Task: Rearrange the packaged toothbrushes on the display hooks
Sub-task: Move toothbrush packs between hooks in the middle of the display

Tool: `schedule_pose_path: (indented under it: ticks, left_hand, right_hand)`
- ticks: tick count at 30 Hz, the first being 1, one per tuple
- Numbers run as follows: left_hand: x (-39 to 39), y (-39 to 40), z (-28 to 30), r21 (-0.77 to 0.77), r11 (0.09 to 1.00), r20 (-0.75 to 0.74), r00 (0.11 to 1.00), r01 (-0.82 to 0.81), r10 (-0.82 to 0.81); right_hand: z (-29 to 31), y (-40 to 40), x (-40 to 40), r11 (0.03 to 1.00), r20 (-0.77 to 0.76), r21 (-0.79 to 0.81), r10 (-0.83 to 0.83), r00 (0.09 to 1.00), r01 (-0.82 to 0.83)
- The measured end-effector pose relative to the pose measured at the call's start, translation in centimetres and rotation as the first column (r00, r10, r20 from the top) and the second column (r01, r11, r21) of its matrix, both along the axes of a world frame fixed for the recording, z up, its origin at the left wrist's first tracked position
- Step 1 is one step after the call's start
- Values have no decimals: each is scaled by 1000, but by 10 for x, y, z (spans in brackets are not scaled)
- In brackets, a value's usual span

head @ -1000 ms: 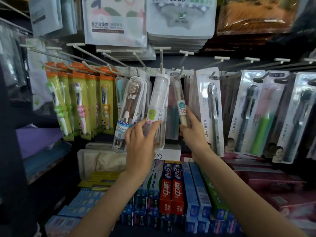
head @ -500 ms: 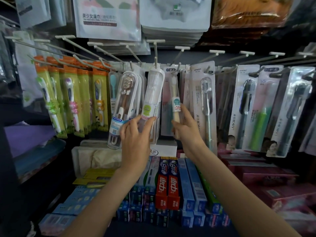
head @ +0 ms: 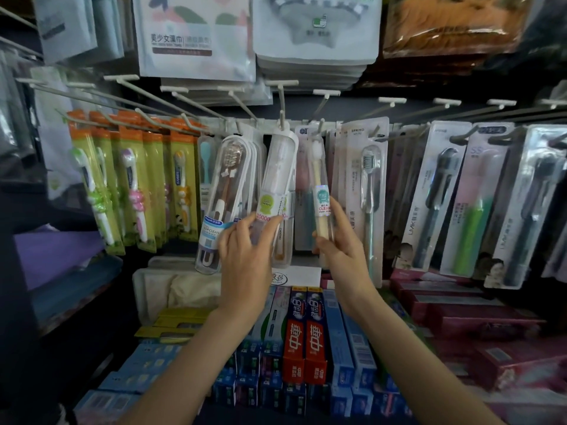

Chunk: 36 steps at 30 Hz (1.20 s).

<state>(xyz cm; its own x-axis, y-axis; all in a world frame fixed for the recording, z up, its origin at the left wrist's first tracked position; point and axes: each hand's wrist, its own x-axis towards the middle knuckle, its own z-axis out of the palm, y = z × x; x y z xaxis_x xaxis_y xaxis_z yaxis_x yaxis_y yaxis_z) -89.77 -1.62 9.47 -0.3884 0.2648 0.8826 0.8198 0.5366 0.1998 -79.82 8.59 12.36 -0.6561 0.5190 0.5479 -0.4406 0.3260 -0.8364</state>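
Packaged toothbrushes hang in a row on white display hooks. My left hand grips the lower end of a clear tube-cased toothbrush with a green round sticker, which hangs from the centre hook. Beside it on the left hangs a clear case with a brown-bristled brush. My right hand holds the bottom of a slim pack with a cream-handled toothbrush, whose top sits at the neighbouring hook.
Orange-and-green children's toothbrush packs fill the left hooks. Larger carded brushes and dark and green ones hang on the right. Toothpaste boxes are stacked on the shelf below. Bagged goods hang above.
Both hands stay on the same two packs. The view has shifted slightly, and the cream-handled pack hangs a little straighter.
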Motion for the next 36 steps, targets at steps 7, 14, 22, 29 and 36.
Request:
schedule_pose_path:
  ticks: [7, 14, 22, 29, 36]
  left_hand:
    - [6, -4, 0, -3, 1000, -3, 1000, 16, -16]
    - [7, -8, 1, -20, 1000, -9, 1000, 12, -12]
    - [15, -33, 7, -65, 981, 34, 983, 182, -180]
    - [14, -84, 47, 499, 756, 235, 773, 424, -589]
    - [-31, -88, 92, 751, 572, 378, 496, 331, -782]
  right_hand:
    - [-8, -9, 30, 995, -70, 37, 91, 993, -89]
    - [10, -15, 53, 980, -45, 162, 124, 991, -115]
    - [25, -27, 55, 948, 9, 278, 156, 988, -152]
    - [16, -61, 19, 879, 169, 404, 201, 965, -254]
    - [24, -93, -29, 850, 254, 482, 98, 962, -214]
